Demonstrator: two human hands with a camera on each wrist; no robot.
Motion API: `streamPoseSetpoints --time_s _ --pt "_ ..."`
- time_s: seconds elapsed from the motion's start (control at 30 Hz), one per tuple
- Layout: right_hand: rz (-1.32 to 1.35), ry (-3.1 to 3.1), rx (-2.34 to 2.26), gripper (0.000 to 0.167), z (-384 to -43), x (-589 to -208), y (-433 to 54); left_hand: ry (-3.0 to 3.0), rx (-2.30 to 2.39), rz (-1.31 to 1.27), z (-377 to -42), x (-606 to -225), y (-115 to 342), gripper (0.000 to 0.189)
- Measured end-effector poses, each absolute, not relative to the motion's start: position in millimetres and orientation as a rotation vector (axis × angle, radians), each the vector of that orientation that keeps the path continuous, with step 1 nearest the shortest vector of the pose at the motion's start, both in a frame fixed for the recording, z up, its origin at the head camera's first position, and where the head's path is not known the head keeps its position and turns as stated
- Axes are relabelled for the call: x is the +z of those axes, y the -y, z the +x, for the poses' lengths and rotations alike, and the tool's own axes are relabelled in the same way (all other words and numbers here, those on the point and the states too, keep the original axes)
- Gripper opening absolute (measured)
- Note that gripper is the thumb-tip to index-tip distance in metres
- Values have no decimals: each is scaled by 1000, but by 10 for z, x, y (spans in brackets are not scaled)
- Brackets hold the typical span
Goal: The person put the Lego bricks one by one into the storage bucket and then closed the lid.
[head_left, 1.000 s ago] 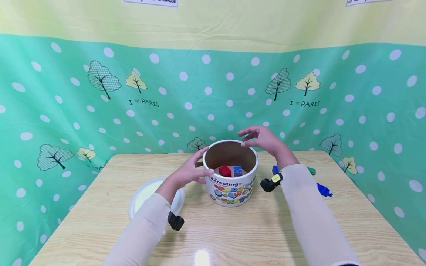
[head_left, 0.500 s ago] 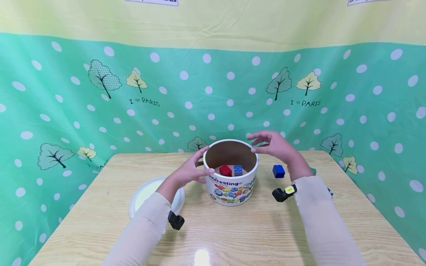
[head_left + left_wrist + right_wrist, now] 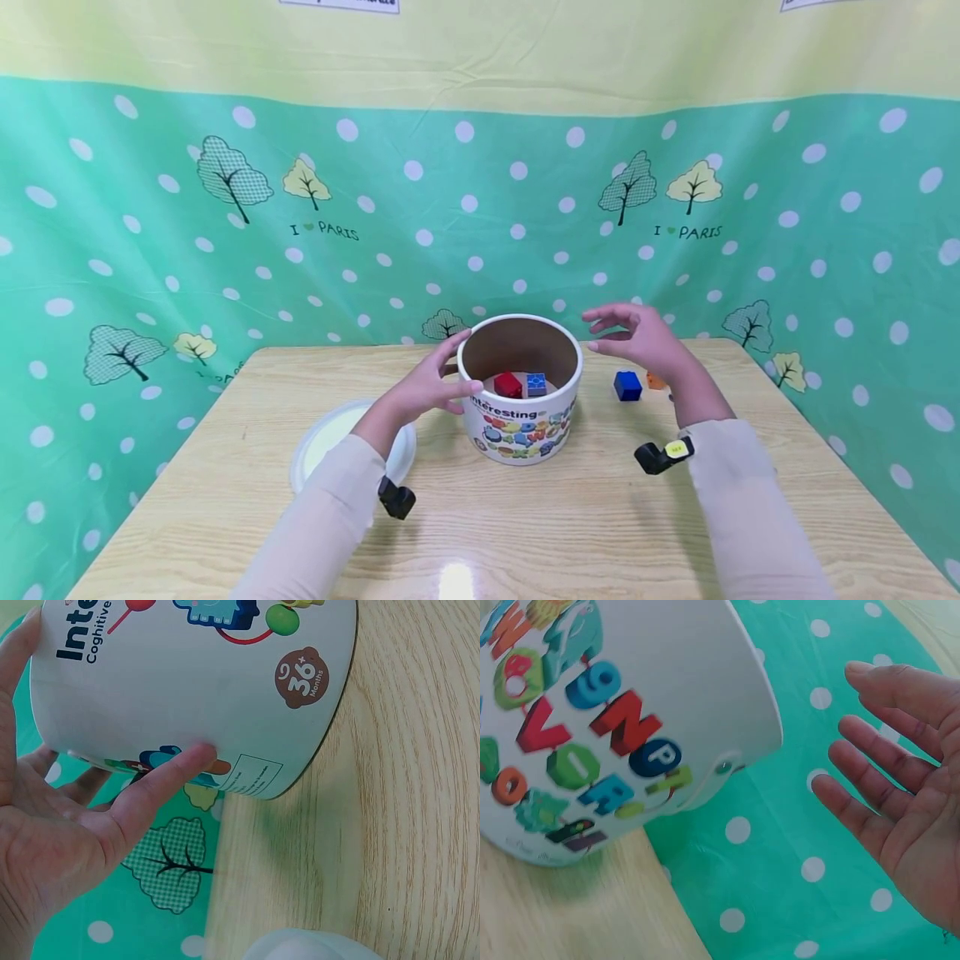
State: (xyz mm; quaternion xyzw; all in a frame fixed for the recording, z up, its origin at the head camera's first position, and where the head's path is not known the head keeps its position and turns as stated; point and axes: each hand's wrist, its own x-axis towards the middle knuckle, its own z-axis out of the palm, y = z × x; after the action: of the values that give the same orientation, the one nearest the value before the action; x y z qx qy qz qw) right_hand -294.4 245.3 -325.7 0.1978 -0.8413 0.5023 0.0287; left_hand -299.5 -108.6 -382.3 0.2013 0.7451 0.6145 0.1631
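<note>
A white bucket (image 3: 517, 433) printed with colourful letters and toys stands on the table with its mouth up. Inside lie a red block (image 3: 507, 385) and a blue block (image 3: 536, 384). My left hand (image 3: 422, 385) rests against the bucket's left side, thumb stretched along the wall and fingers spread near the rim. In the left wrist view, the thumb (image 3: 161, 784) lies straight beside the printed label. My right hand (image 3: 637, 337) hovers right of the bucket, apart from it, fingers loosely bent. The right wrist view shows nothing in its palm (image 3: 922, 840).
Another blue block (image 3: 627, 386) and an orange block (image 3: 656, 381) lie on the table (image 3: 525, 533) right of the bucket, below my right hand. A round white lid (image 3: 330, 437) lies at left, partly under my left forearm. A green dotted curtain (image 3: 480, 208) hangs behind.
My right hand has moved right, from over the bucket's rim to beside it. The blue and orange blocks have come into sight, while pieces farther right are now hidden. My left hand stays put.
</note>
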Motion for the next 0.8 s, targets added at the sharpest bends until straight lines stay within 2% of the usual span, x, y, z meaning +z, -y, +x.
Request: streamPoseSetpoints --time_s 0.43,0.8 --pt "536 2606 1535 45 -2820 -3435 -2682 -2124 1752 578 -2995 -3831 1085 87" --pt "387 2635 1483 46 -2770 -3676 -2911 -2120 1756 573 -2997 -3831 1091 92"
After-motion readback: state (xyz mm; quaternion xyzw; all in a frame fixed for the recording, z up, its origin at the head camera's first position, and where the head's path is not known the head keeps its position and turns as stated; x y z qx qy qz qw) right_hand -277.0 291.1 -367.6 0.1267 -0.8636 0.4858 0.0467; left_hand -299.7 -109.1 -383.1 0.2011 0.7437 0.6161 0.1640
